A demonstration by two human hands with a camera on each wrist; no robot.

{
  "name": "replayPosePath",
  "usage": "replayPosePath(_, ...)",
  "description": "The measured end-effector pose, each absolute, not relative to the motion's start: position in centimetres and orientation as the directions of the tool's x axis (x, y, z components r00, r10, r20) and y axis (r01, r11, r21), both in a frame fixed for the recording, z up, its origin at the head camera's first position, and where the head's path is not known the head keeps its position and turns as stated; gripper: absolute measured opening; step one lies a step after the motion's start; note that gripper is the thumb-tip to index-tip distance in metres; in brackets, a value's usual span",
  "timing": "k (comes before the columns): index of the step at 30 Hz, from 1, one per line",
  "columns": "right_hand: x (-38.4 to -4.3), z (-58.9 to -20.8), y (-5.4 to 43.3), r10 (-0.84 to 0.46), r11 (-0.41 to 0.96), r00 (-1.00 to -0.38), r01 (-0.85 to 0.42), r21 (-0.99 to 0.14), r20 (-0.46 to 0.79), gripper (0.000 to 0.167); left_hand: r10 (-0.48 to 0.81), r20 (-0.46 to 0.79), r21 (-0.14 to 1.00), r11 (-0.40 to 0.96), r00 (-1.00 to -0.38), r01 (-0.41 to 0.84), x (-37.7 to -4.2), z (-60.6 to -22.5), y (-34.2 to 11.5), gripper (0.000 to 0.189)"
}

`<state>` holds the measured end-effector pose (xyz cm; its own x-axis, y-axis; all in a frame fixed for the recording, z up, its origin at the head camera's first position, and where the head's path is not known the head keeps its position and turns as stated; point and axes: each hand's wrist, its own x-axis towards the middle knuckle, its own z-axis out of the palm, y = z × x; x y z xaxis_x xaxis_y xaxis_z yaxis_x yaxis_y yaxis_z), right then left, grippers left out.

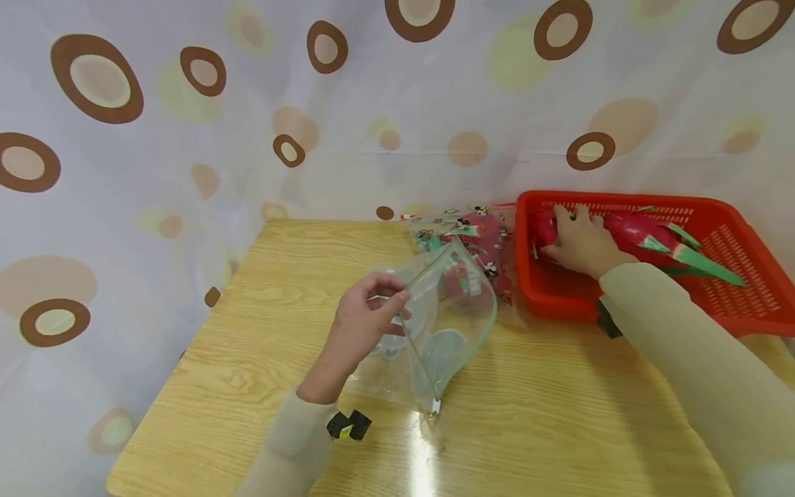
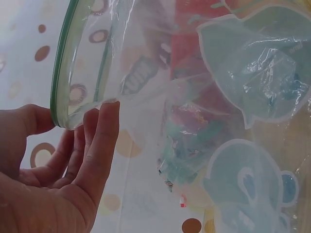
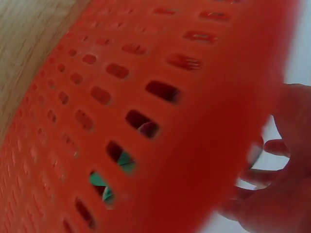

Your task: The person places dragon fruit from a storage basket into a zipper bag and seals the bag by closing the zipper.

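My left hand (image 1: 368,314) pinches the green zip edge of a clear zip bag (image 1: 448,345) between thumb and fingers. The bag's mouth gapes toward the right, and pale blue printed shapes (image 2: 257,63) show on its film. Inside the red basket (image 1: 574,309), my right hand (image 1: 584,241) reaches down over a dragon fruit (image 1: 543,225) near the left wall, fingers bent. The basket wall hides much of that fruit in the right wrist view, so I cannot tell how firmly it is held. Another dragon fruit (image 1: 640,229) with long green tips lies beside it.
Behind the clear bag lies a second printed bag (image 1: 497,235) with cartoon figures and red-and-green fruit inside, against the basket's left side. A wooden table (image 1: 261,331) carries everything. A dotted cloth (image 1: 385,103) hangs along the back and left.
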<state>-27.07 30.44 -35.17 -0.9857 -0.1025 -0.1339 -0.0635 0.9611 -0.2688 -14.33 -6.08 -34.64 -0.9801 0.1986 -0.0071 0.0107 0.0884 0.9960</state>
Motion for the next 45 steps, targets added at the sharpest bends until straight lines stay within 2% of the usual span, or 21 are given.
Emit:
replayPosePath(7, -27.5, -35.7, 31.2, -0.048, 0.964, -0.979, 0.006, -0.266, -0.197, 0.097, 0.217, -0.014, 0.998, 0.058, -0.976, -0.002, -14.4, -34.6, -6.0, 0.019)
replayPosePath(15, -27.9, -35.9, 31.1, -0.063, 0.958, -0.981, -0.008, -0.287, -0.183, 0.090, 0.208, -0.025, 0.998, 0.056, -0.978, -0.013, -14.4, -34.5, -6.3, 0.019)
replayPosePath(28, -27.0, -36.0, 31.3, -0.065, 0.949, -0.992, -0.027, -0.315, -0.111, 0.090, 0.206, -0.041, 0.998, 0.061, -0.978, -0.029, -14.1, -34.6, -6.8, 0.019)
replayPosePath(37, -25.9, -34.6, 32.2, -0.079, 0.908, -0.992, -0.032, -0.418, -0.094, 0.087, 0.202, -0.041, 0.997, 0.072, -0.978, -0.027, -13.8, -34.7, -6.7, 0.020)
replayPosePath(45, -24.0, -33.1, 32.4, -0.082, 0.865, -0.996, -0.081, -0.495, 0.019, 0.084, 0.199, -0.035, 0.997, 0.073, -0.979, -0.021, -13.7, -34.7, -6.5, 0.019)
